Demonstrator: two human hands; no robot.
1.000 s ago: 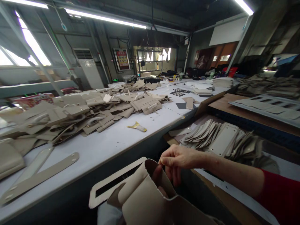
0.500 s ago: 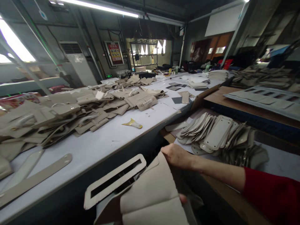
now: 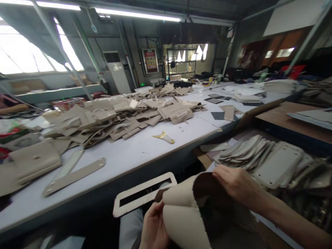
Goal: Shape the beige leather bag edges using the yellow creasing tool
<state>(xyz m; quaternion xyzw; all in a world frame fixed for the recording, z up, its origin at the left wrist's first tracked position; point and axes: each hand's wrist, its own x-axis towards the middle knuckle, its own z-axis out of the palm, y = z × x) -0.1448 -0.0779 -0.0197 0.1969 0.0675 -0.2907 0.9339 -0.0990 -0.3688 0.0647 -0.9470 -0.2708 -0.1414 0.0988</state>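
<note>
A beige leather bag piece (image 3: 181, 211) hangs between my hands in front of the table, its dark brown inner side showing on the right. My left hand (image 3: 155, 224) is closed on its left side, the thumb lying on the beige face. My right hand (image 3: 234, 183) pinches its upper right edge. At the piece's left, a pale frame-shaped strip (image 3: 144, 195) with a long slot sticks out; how it joins the piece is hidden. My lap is partly visible below it.
A white table (image 3: 129, 155) runs across, bearing a heap of beige leather pieces (image 3: 103, 116), two long straps (image 3: 75, 176) and a yellow-and-white scrap (image 3: 164, 137). On the right, several plates with holes (image 3: 280, 166) are stacked beside a cardboard box (image 3: 293, 119).
The view has turned left. My left hand has come into sight gripping the bag piece, which is now opened wider so its dark inside shows. My right hand still pinches the edge.
</note>
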